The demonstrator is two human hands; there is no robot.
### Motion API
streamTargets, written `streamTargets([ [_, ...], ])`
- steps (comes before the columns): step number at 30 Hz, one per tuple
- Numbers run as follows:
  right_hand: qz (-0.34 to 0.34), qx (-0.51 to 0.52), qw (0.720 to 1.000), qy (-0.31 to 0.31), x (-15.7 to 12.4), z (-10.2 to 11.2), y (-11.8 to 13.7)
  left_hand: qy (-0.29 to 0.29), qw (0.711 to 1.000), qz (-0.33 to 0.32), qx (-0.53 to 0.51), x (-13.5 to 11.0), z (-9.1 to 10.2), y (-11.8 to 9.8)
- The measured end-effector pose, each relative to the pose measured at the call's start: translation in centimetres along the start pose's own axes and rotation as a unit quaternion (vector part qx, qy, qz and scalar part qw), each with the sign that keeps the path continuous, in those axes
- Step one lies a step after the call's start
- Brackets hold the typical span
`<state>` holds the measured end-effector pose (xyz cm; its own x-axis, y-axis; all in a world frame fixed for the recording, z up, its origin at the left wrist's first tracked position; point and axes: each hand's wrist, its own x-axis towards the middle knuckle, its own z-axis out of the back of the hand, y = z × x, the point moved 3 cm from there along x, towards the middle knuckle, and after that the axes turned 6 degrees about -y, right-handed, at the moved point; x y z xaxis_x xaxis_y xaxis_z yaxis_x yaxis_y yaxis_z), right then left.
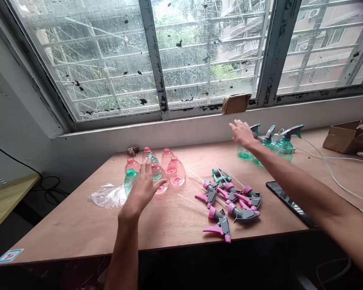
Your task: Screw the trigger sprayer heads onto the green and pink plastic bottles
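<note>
My left hand is open, its fingers stretched upward and the thumb apart, in front of a group of headless bottles. Among them are a pink bottle and a green bottle; whether the hand touches any is unclear. Over at the back right, my right hand is open too, fingers spread and holding nothing, beside several green spray bottles with heads fitted. Pink-and-grey trigger spray heads with thin tubes lie in a pile between the hands. A green spray head rests at the pile's back.
Crumpled clear plastic bags lie left of the bottles. A black tablet lies partly under my right forearm. Farther right are a cardboard box and a white cable. The window wall borders the table's back.
</note>
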<state>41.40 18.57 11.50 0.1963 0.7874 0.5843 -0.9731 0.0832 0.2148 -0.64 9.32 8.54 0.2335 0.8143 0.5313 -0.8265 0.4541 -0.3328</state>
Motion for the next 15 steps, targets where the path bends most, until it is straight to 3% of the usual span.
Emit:
streamTargets([
  [4,-0.083,-0.055,0.995,0.002,1.6,-0.7,-2.6,0.012,0.999,-0.032,-0.041,-0.6,1.6,-2.0],
  [11,-0.072,-0.072,0.994,0.027,1.8,-1.6,-2.1,0.031,0.991,-0.074,-0.105,-2.0,4.1,-5.0],
  [15,-0.117,-0.137,0.982,0.05,2.3,-1.1,-3.0,0.062,0.988,-0.076,-0.121,-2.9,4.7,-6.1],
])
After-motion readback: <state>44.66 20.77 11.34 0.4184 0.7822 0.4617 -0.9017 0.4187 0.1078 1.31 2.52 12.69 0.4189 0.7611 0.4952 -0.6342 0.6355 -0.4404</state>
